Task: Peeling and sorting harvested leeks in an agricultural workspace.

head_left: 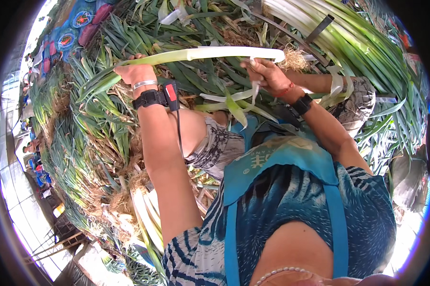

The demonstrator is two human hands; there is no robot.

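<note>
A long leek [210,53] lies level in front of me, its green leaves to the left and its white shank and bushy roots to the right. My left hand [136,75] is closed around the green part. Just below the white root end, my right hand [268,76] has its fingers pinched on a pale, limp leaf strip [254,94] that hangs beneath them. Whether the right hand also touches the shank cannot be made out. Below the hands lie loose peeled leaves [236,110] by my knees.
At the upper right, a stack of cleaned leeks [315,16] rests by a dark metal bar [315,50]. Heaps of untrimmed leeks [89,157] fill the left side. Blue and red net bags [74,28] are at the far left. A blue apron [281,159] covers my front.
</note>
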